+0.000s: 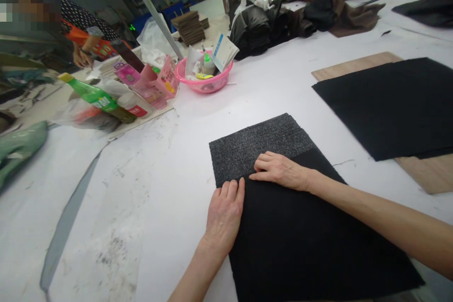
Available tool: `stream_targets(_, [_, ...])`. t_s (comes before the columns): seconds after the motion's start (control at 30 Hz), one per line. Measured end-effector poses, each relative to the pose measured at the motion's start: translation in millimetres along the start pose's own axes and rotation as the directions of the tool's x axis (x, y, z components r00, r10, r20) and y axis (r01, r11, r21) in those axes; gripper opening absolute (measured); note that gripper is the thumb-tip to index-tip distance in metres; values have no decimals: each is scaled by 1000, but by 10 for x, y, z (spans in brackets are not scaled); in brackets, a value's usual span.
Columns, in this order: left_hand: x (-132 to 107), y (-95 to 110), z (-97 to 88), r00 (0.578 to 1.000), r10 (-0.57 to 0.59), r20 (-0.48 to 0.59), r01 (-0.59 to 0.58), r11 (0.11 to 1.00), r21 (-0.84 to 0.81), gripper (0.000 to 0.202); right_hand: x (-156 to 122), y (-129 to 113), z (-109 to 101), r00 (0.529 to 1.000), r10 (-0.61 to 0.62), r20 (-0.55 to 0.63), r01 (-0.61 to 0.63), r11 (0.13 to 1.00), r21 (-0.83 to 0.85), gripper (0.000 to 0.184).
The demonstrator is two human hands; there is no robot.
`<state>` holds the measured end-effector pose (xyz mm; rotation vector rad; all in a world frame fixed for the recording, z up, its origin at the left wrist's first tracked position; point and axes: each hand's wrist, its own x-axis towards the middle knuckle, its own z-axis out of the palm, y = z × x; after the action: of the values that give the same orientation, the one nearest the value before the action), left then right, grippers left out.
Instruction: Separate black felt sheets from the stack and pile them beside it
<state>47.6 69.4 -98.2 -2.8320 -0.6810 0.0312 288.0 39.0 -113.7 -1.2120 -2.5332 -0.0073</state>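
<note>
A black sheet [311,245] lies on the white table, its far edge meeting a strip of speckled dark grey, felt-like material [258,144]. My left hand [225,210] rests palm down on the left side of the black sheet, fingers lying on it and tips near that edge. Just right of it, my right hand [279,170] sits where black and grey meet. Its fingers are curled and its thumb reaches left along the edge. Whatever is under the curled fingertips is hidden. The two hands are close together without touching.
More black sheets [392,104] lie on thin wooden boards [428,174] to the right. A pink basin [205,86] of small items stands beyond, beside a green bottle [99,99]. Dark cloth [262,28] is heaped at the back. A person [90,33] is at far left.
</note>
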Motion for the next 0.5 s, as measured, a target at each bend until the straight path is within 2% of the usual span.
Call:
stream_targets(0.13, [33,-41,36,997,50,-59,-56,993,-101,45,-81,72,-60,1000,5,22,-5,1000,20,23])
stream_targets(0.33, [93,-42,-30,997,46,57,-40,993,-110,49,-113,91,-79,1000,-6,18,5,999,32,25])
stream_targets(0.5, [110,-12,-70,994,60,86,-54,996,-69,53,-156,102,-94,1000,4,15,-5,1000,24,26])
